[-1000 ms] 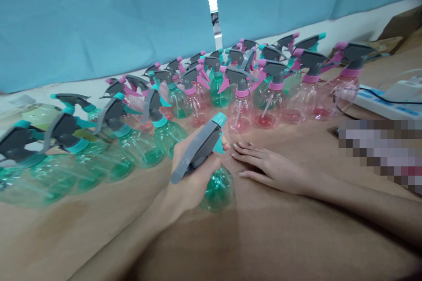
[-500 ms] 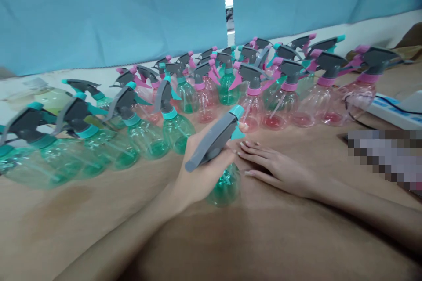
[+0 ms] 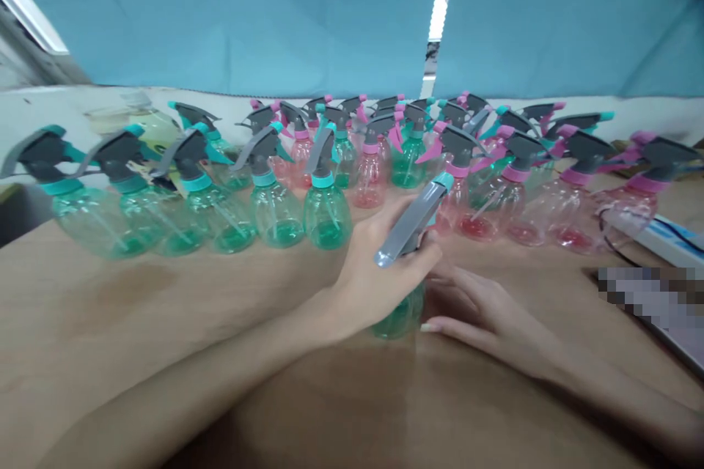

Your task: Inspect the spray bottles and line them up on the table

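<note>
A blue cloth hangs across the back, with a bright strip of light showing through a narrow gap in it, above a wood-toned tabletop. Your left hand is closed around the upper part of a translucent green trigger spray bottle, near the middle of the table. Its gray spray head rises above your grip, the teal nozzle pointing away from you and slightly right. Your left fingers wrap to the front, so you cannot tell here whether the trigger is squeezed. The bottle's base seems to meet the tabletop.

Your right hand is open and loosely curved, just right of the bottle, its thumb apart from the fingers. The thumb tip lies just beside the bottle's lower body; whether the other fingers touch the bottle or your left hand is hidden.

Ahead and to your left stands a row of green spray bottles; ahead and to the right, pink spray bottles, with mixed colors behind. A white-and-blue power strip and a pixelated flat object lie at far right.
</note>
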`<state>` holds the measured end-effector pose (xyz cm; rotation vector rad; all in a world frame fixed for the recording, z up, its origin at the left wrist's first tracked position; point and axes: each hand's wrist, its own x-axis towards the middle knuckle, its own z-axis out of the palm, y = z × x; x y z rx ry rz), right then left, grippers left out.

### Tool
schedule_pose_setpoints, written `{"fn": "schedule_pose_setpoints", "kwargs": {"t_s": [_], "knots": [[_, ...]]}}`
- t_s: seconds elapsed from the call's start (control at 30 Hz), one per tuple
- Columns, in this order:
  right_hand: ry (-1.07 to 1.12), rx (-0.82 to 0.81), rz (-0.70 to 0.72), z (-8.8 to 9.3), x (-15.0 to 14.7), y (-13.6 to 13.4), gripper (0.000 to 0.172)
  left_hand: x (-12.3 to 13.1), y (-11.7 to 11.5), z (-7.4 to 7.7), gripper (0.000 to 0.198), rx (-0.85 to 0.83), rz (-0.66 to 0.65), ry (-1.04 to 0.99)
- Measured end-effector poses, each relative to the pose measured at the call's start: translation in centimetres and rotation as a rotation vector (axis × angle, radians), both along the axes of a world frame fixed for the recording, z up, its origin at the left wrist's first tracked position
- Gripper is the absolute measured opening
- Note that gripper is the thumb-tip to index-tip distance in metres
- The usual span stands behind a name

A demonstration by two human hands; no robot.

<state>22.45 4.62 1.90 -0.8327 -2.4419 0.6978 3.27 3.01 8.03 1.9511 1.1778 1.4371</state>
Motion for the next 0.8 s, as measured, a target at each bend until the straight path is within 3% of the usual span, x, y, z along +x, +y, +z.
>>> {"fn": "schedule_pose_setpoints", "kwargs": {"t_s": [0.13, 0.27, 0.47, 0.63, 0.8], "knots": [[0.075, 0.046, -0.089, 1.0, -1.9, -0.4, 0.071, 0.3, 1.5, -0.3, 0.014, 0.016, 0.058, -0.020], [0.128, 0.041, -0.219, 1.3, -4.3, 1.5, 0.079, 0.4, 4.4, -0.6, 0.020, 0.053, 0.127, -0.027], [0.082, 0.131, -0.328, 1.7, -6.4, 4.3, 0.070, -0.3, 7.0, -0.2, 0.036, 0.053, 0.163, -0.062], [-0.005, 0.197, -0.347, 1.9, -6.9, 5.0, 0.059, -1.4, 5.0, -0.7, 0.060, 0.039, 0.172, -0.031], [-0.035, 0.203, -0.375, 2.1, -7.3, 5.8, 0.060, -2.5, 0.0, -3.3, 0.060, 0.016, 0.213, 0.219]]}}
